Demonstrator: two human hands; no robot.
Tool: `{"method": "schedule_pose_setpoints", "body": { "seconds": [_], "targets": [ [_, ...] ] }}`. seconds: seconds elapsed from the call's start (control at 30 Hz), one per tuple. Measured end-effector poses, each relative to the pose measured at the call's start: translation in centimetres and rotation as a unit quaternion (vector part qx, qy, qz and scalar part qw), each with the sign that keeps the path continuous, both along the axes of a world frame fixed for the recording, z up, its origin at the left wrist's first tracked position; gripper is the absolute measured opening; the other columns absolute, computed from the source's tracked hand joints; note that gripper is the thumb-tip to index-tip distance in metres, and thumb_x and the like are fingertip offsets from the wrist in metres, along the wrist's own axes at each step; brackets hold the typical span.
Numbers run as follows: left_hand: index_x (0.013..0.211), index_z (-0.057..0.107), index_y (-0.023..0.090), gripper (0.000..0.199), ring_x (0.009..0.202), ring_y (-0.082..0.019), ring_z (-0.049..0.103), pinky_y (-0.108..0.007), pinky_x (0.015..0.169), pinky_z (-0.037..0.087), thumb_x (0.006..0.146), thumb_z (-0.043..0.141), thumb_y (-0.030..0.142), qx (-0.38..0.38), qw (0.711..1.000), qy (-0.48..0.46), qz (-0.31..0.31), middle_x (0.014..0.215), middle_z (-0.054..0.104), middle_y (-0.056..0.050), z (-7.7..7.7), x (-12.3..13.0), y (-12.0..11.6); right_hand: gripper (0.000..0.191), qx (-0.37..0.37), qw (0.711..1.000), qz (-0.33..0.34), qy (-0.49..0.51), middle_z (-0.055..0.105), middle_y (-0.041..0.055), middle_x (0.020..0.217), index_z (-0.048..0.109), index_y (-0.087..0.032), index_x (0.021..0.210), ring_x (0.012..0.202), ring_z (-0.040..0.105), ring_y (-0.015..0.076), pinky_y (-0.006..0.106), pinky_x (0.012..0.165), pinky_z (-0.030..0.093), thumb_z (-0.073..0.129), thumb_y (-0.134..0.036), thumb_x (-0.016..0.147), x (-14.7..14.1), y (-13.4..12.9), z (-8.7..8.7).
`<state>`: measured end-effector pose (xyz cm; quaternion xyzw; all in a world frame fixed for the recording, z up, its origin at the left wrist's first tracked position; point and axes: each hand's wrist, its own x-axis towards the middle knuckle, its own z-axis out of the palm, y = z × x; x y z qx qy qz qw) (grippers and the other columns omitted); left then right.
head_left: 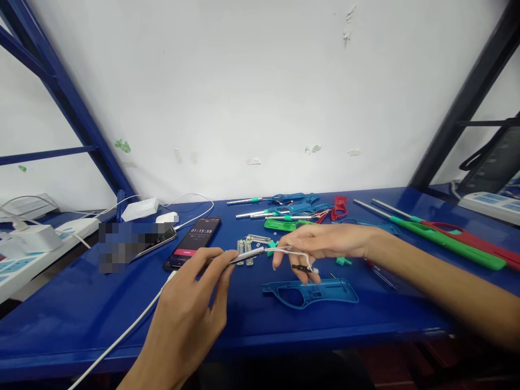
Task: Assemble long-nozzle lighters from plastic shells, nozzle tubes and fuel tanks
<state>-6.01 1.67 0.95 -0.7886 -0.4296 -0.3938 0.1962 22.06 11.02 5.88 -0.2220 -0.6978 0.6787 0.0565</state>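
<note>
Metal tube, held in mid-air above the desk, up and to the left of the blue half-shell. Pinched at the near end in the closed grip of the left hand, to the left of the half-shell's narrow nose. Tilted slightly, rising rightward, with a long axis roughly in line with the half-shell's own length. Linked at the far end to a white wire running rightward, over the half-shell. Nearer to the half-shell: the right hand, just above its upper edge, with a black piece against curled fingers; impossible to tell whether gripped or merely resting there, or whether touching the half-shell.
</note>
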Motion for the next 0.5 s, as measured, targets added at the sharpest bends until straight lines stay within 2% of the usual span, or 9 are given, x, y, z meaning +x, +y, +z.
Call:
{"method": "schedule_pose_setpoints", "body": {
  "seconds": [0.13, 0.27, 0.4, 0.5],
  "targets": [
    [0.116, 0.066, 0.023, 0.016, 0.092, -0.016, 0.071, -0.027, 0.081, 0.052, 0.105, 0.056, 0.017, -0.024, 1.000, -0.018, -0.004, 0.110, 0.069, -0.002, 0.3, -0.4, -0.2, 0.030, 0.041, 0.999, -0.001, -0.029, 0.072, 0.0004, 0.088, 0.073, -0.020, 0.116, 0.072, 0.066, 0.0100, 0.025, 0.073, 0.055, 0.069, -0.044, 0.098, 0.3, 0.0, 0.6],
    [0.110, 0.061, 0.024, 0.013, 0.090, -0.017, 0.071, -0.029, 0.077, 0.052, 0.104, 0.052, 0.017, -0.098, 0.995, -0.029, -0.003, 0.109, 0.068, -0.002, 0.3, -0.3, -0.3, 0.026, 0.105, 0.991, -0.040, -0.072, 0.072, -0.0004, 0.089, 0.077, -0.023, 0.111, 0.072, 0.065, 0.0100, 0.024, 0.072, 0.053, 0.075, -0.041, 0.092, 0.2, -0.5, 1.3],
    [0.104, 0.055, 0.025, 0.015, 0.077, -0.021, 0.070, -0.032, 0.065, 0.049, 0.101, 0.044, 0.015, -0.178, 0.984, -0.010, 0.006, 0.095, 0.068, 0.000, 0.1, 0.0, -0.4, 0.032, 0.200, 0.963, -0.129, -0.124, 0.073, 0.0002, 0.088, 0.079, -0.028, 0.110, 0.077, 0.067, 0.0151, 0.026, 0.071, 0.053, 0.079, -0.049, 0.086, 0.0, -1.9, 1.0],
    [0.108, 0.055, 0.025, 0.019, 0.084, -0.024, 0.070, -0.035, 0.070, 0.052, 0.102, 0.040, 0.016, -0.234, 0.972, -0.007, 0.001, 0.099, 0.069, -0.002, -0.4, 0.3, -0.4, 0.031, 0.276, 0.926, -0.212, -0.149, 0.071, -0.0006, 0.079, 0.080, -0.028, 0.101, 0.072, 0.063, 0.0160, 0.026, 0.062, 0.048, 0.079, -0.054, 0.084, 0.0, -3.4, -0.1]
  ]
}}
